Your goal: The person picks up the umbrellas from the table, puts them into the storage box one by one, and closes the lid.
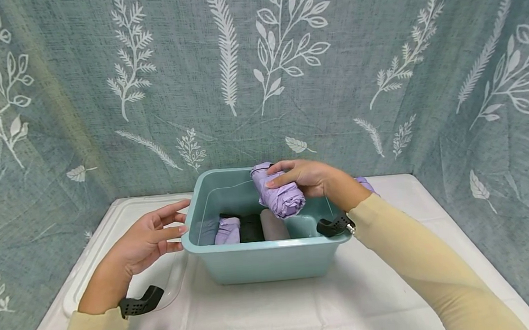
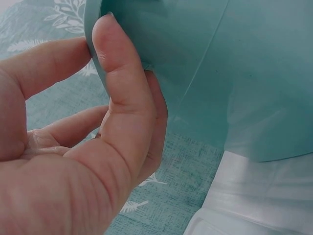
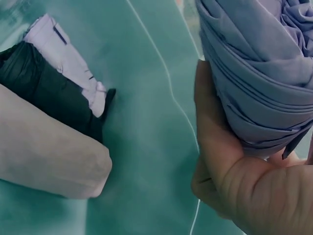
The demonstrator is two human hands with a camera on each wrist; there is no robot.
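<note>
My right hand grips a lavender folded umbrella above the teal bin, thumb laid along its side. In the right wrist view the umbrella's wrapped, pleated fabric fills the palm. My left hand holds the left rim of the bin, and in the left wrist view the thumb lies against the lip. Inside the bin, side by side, are another lavender umbrella, a black-green bundle and a grey rolled bundle.
A white lid lies on the left, partly beneath my left arm. Behind my right forearm, a further lavender item peeks out on the white tablecloth. Teal leaf-patterned curtains enclose the back and sides.
</note>
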